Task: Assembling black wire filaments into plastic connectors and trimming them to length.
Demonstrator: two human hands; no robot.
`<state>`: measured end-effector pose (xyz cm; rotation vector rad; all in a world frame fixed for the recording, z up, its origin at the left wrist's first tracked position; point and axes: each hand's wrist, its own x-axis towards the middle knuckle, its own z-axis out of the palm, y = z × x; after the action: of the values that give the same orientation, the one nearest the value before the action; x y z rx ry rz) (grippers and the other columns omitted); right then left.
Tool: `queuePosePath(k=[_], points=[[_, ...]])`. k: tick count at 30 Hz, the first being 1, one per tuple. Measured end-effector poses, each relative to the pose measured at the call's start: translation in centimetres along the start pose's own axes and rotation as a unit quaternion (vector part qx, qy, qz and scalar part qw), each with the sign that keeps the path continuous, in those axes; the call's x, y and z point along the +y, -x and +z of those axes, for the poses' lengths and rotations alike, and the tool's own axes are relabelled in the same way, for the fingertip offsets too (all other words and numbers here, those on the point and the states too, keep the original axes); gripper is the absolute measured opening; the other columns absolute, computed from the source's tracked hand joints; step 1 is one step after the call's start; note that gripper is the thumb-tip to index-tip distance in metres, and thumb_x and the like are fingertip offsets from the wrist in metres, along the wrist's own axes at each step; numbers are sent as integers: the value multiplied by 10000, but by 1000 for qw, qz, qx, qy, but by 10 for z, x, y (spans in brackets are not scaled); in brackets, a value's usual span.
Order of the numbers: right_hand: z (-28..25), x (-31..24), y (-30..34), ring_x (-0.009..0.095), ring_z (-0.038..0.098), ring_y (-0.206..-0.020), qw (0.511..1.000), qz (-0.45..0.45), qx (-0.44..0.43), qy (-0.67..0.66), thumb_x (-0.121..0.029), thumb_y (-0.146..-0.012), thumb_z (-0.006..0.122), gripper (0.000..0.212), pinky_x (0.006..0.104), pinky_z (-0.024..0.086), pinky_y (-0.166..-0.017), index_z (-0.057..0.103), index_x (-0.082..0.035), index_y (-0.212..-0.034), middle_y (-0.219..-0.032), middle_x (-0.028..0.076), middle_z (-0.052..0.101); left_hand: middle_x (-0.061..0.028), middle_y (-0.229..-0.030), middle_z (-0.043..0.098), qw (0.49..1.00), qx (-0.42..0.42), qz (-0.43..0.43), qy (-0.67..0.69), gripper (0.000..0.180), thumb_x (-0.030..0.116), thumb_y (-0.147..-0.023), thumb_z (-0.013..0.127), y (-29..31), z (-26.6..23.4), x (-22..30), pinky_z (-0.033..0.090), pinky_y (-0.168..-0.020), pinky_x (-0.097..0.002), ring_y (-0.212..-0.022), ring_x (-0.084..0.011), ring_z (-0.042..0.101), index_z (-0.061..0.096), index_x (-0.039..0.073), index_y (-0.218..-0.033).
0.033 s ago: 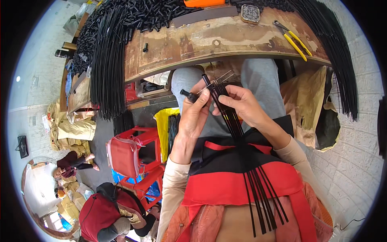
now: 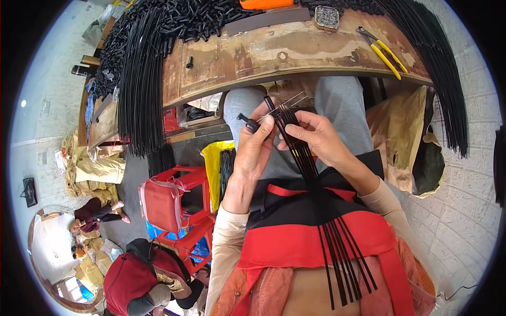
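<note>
My left hand [image 2: 254,143] is closed around a black flanged plastic tube [image 2: 247,123] that looks like an umbrella runner. Its thumb and fingertips also pinch thin wire [image 2: 291,101] at the top of a bundle of slim black rods [image 2: 301,152], which look like umbrella ribs. With thumb and fingers, my right hand [image 2: 312,134] grips that bundle from the right. The rods slant down over my lap, and their lower ends [image 2: 342,263] fan out on my red and black apron [image 2: 295,245]. My fingers partly hide where wire and rods meet.
Ahead is a worn wooden table [image 2: 232,66] bearing heaped black plastic parts [image 2: 195,21], yellow-handled pliers [image 2: 389,58] and a tin of small metal pieces [image 2: 327,18]. Long black rods [image 2: 141,89] overhang its edge. To the left stand red stools [image 2: 163,203]; a person [image 2: 142,276] bends over nearby.
The flanged plastic tube has tilted up slightly in my left hand. The wire tips have shifted a little to the right. Both hands keep nearly the same place.
</note>
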<state>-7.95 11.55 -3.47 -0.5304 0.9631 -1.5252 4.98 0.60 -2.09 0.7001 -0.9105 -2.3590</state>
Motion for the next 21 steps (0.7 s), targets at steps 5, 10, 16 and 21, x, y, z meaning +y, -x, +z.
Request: queuePosePath(k=[5, 10, 16, 21], points=[[-1, 1, 3, 190, 678, -858, 999, 3, -3, -39, -146, -969, 584, 255, 311, 565, -795, 563, 16, -1164, -1010, 88, 653, -35, -1054, 666, 997, -48, -62, 1, 330, 194, -919, 674, -5, -17, -3, 472, -797, -267, -926, -109, 580, 609, 33, -1200], [-10, -3, -3, 197, 675, -872, 993, 52, -37, -103, -143, -977, 563, 285, 364, 574, -827, 524, 15, -1211, -1027, 100, 641, -46, -1139, 641, 991, -85, -70, -76, 412, 322, -971, 583, -7, -18, -2, 481, -736, -228, -797, -70, 530, 576, 36, -1267], [-6, 2, -2, 151, 629, -834, 998, 10, -37, -43, -163, -989, 548, 291, 388, 576, -833, 508, -1, -1228, -990, 78, 608, -33, -1098, 642, 996, -61, -32, -54, 436, 313, -979, 571, 0, -6, -7, 479, -719, -251, -806, -73, 523, 549, 25, -1305], [0, -2, -2, 124, 585, -810, 999, -18, -27, -36, -165, -996, 535, 257, 390, 577, -824, 503, -11, -1199, -946, 61, 575, -103, -1244, 571, 990, -77, 62, -105, 495, 315, -983, 559, -29, 8, 25, 484, -862, -351, -1013, -199, 578, 479, -4, -1352]])
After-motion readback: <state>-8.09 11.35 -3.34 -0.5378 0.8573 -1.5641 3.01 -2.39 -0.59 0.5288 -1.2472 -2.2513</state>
